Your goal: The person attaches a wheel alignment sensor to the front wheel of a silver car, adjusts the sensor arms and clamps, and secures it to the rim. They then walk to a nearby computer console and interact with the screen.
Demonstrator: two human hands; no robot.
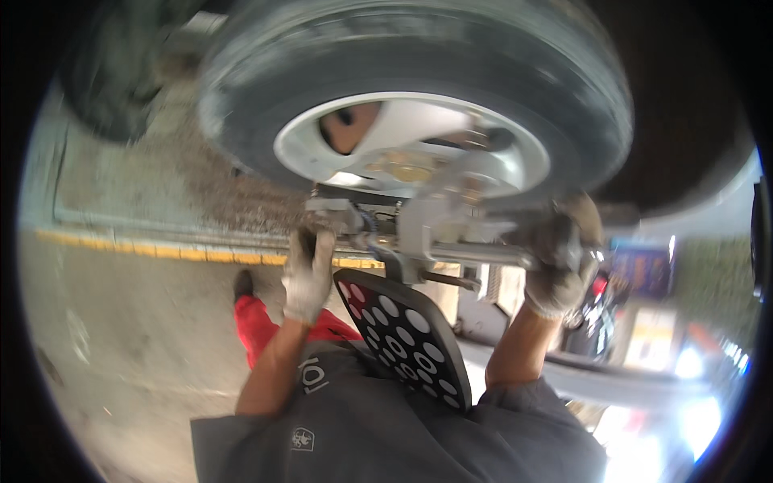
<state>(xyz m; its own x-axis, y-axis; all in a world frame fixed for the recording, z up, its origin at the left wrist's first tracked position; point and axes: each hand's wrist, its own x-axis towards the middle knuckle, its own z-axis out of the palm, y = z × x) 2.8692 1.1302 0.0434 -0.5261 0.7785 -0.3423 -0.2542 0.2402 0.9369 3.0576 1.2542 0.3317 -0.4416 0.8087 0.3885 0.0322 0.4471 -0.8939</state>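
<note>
A car wheel (411,68) with a dark tyre and a silver spoked rim (451,113) fills the upper middle. In front of the rim sits a metal wheel clamp (475,253) with a silver bar and bracket. From the clamp hangs a black alignment target board (403,338) with white dots, tilted. My left hand (308,270), in a pale work glove, closes its fingers at the clamp's left end. My right hand (560,262), also gloved, wraps around the right end of the clamp, close to the tyre. Motion blur hides whether the clamp's claws touch the rim.
A yellow-edged platform (185,251) runs below the wheel at the left. Another dark tyre-like shape (109,76) is at the upper left. Red trousers and a dark shoe (243,283) show over the concrete floor (145,346). A blue panel (640,270) stands at the right.
</note>
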